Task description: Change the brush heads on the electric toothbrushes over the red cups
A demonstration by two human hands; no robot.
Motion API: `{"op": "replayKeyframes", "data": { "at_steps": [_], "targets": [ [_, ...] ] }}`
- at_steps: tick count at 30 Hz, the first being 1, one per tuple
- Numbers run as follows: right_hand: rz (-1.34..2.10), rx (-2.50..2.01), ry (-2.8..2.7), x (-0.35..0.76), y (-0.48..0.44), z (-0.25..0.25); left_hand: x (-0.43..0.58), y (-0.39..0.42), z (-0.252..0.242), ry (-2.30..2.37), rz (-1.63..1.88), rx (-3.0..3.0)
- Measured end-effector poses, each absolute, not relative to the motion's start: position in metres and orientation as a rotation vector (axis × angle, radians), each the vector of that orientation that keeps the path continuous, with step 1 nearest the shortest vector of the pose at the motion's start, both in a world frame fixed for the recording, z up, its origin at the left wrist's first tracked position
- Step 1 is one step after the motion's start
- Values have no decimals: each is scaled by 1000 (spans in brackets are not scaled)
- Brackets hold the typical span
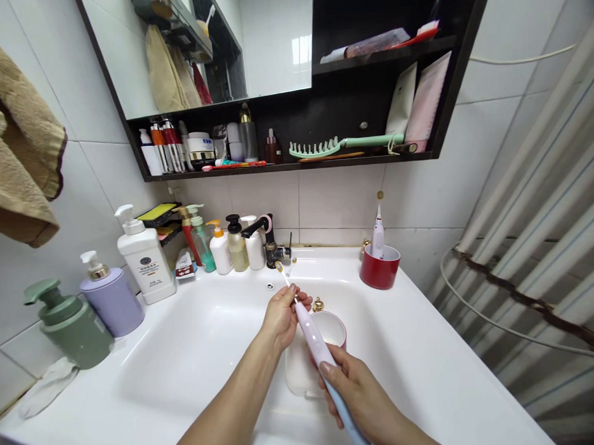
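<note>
An electric toothbrush [311,332], pink fading to blue, is held at a slant over the sink [198,343], its bristles up toward the tap. My right hand [356,383] wraps round the lower handle. At the neck, just under the brush head [279,266], the thumb and fingers of my left hand [283,314] close on it. Beneath the toothbrush, a cup [335,325] with a white inside and red outside is in the sink, partly hidden. Beside it lies a white tray-like piece [295,372], largely covered by my hands.
A black tap [273,243] stands behind the sink. Pump bottles [147,260] line the left rim. On the right rim, a red cup [380,271] holds another electric toothbrush [378,232]. Above hangs a dark cabinet [285,168] with a mirror. A folded shower curtain [536,240] is at right.
</note>
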State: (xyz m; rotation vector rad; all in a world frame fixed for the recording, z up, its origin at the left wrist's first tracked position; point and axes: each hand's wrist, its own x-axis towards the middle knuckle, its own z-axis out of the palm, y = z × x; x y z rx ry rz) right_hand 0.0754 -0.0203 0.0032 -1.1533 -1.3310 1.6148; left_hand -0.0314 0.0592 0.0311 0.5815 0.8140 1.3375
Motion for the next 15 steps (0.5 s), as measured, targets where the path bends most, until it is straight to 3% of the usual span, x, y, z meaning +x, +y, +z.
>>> {"op": "replayKeyframes", "data": {
  "at_steps": [15],
  "targets": [
    [1572, -1164, -1358, 75, -21, 4, -29, 54, 33, 871, 1275, 613]
  ]
}}
